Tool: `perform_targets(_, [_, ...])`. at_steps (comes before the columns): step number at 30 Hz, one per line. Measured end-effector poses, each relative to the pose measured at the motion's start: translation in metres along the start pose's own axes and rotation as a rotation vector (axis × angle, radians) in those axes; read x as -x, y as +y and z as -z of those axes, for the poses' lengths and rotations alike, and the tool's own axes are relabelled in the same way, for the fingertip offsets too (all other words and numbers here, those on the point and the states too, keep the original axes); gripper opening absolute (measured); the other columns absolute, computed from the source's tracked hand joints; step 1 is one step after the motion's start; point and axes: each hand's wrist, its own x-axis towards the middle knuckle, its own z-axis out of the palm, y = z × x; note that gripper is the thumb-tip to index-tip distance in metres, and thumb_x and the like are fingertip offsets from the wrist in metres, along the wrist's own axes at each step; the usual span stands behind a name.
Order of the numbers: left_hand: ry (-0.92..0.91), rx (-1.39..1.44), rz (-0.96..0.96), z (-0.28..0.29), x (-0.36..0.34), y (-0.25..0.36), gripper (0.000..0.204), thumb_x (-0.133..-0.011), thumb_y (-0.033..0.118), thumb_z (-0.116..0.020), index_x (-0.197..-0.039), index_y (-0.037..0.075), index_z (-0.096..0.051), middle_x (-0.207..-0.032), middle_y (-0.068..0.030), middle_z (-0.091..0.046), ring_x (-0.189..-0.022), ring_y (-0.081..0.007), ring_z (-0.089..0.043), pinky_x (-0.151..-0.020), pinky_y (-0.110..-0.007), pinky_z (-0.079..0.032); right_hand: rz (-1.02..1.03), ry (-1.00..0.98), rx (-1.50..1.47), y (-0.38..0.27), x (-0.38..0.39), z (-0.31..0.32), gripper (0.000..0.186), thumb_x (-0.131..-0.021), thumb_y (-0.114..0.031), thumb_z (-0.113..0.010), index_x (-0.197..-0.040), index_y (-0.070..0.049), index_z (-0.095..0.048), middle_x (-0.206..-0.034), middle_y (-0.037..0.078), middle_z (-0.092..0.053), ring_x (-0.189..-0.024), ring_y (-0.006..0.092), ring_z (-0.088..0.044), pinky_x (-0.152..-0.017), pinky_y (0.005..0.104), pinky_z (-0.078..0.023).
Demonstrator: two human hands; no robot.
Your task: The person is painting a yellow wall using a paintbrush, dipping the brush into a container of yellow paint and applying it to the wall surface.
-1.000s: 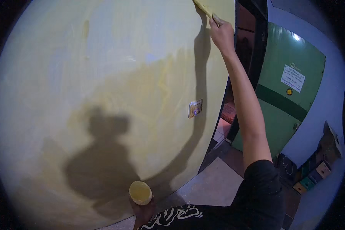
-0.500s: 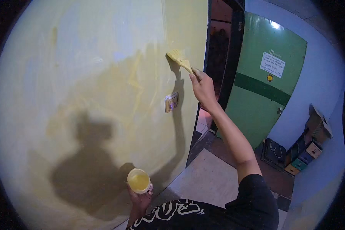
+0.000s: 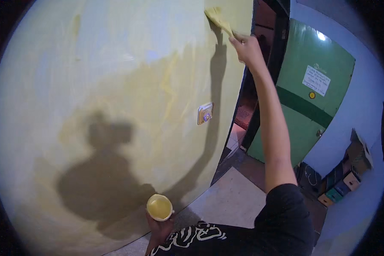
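My right hand (image 3: 246,49) is raised high, closed on the handle of a flat paintbrush (image 3: 217,21), whose yellow-coated bristles are at the pale yellow, streaky wall (image 3: 128,72) near its right edge. My left hand (image 3: 160,224) is low at the bottom middle, wrapped round a round cup (image 3: 159,208) with yellow paint in it. A wall socket (image 3: 205,113) with a coloured piece on it sits below the brush. My shadow falls on the wall, with the arm's shadow running up to the brush.
A dark doorway (image 3: 264,30) borders the painted wall. A green door (image 3: 303,119) with a paper sign stands open beside a pale blue wall. A dark object with a cord (image 3: 309,177) and stacked small boxes (image 3: 335,192) lie on the floor at right, near a pale floor panel (image 3: 228,200).
My right hand and brush came down toward the socket half a second ago and are now high on the wall again. My left hand still holds the cup low.
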Motion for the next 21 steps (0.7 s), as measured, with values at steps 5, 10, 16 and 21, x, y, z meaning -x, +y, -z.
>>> perform_targets(5, [-0.037, -0.023, -0.063, -0.008, -0.003, 0.001, 0.074, -0.090, 0.073, -0.043, -0.134, 0.013, -0.050, -0.118, -0.0115, -0.063, -0.093, -0.0320, -0.065, -0.065, -0.037, -0.057, -0.068, -0.034, 0.041, 0.035, 0.103, -0.017, 0.039, -0.092, -0.017, -0.064, -0.121, 0.008, -0.062, -0.097, 0.028, -0.070, -0.086, 0.0262, -0.070, -0.082, 0.0313, -0.050])
perform_targets(10, [-0.095, 0.008, 0.038, -0.009, -0.013, 0.004, 0.075, -0.090, 0.073, -0.043, -0.134, 0.013, -0.051, -0.116, -0.0109, -0.062, -0.095, -0.0324, -0.063, -0.065, -0.034, -0.057, -0.121, -0.088, 0.010, 0.049, 0.128, -0.006, 0.035, -0.094, -0.018, -0.062, -0.119, 0.006, -0.063, -0.093, 0.023, -0.070, -0.081, 0.0299, -0.069, -0.077, 0.0370, -0.051])
perform_targets(16, [-0.078, 0.040, 0.155, -0.017, -0.023, 0.000, 0.072, -0.090, 0.072, -0.042, -0.131, 0.013, -0.053, -0.113, -0.0094, -0.063, -0.092, -0.0320, -0.062, -0.064, -0.034, -0.056, -0.274, -0.020, -0.360, 0.022, 0.060, 0.026, 0.034, -0.094, -0.020, -0.061, -0.118, 0.004, -0.064, -0.077, 0.016, -0.063, -0.069, 0.0183, -0.059, -0.068, 0.0317, -0.047])
perform_targets(21, [-0.089, 0.036, 0.185, -0.014, -0.024, -0.002, 0.071, -0.091, 0.071, -0.040, -0.130, 0.014, -0.053, -0.114, -0.0113, -0.064, -0.094, -0.0334, -0.064, -0.063, -0.037, -0.058, 0.256, 0.249, -0.020, -0.014, -0.049, 0.024, 0.036, -0.096, -0.026, -0.060, -0.121, 0.000, -0.065, -0.074, 0.011, -0.063, -0.061, 0.0151, -0.057, -0.060, 0.0309, -0.047])
